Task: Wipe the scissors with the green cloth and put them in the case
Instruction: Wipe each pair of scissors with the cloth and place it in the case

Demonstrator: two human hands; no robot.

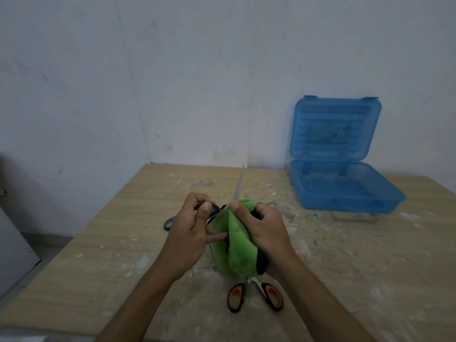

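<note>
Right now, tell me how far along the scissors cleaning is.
Done: the blue case stands open on the table, its tray apparently empty. In hand: the left hand holds the dark-handled scissors, blades spread, while the right hand presses the green cloth to them. Left: casing them, and the orange-handled scissors lie on the table, not in the case.

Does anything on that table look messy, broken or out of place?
The wooden table is blotched with pale smears and flecks, like dried plaster. An orange-handled pair of scissors lies near the front edge, partly under the green cloth. The open blue case looks scuffed and cloudy inside. Nothing seems broken.
</note>
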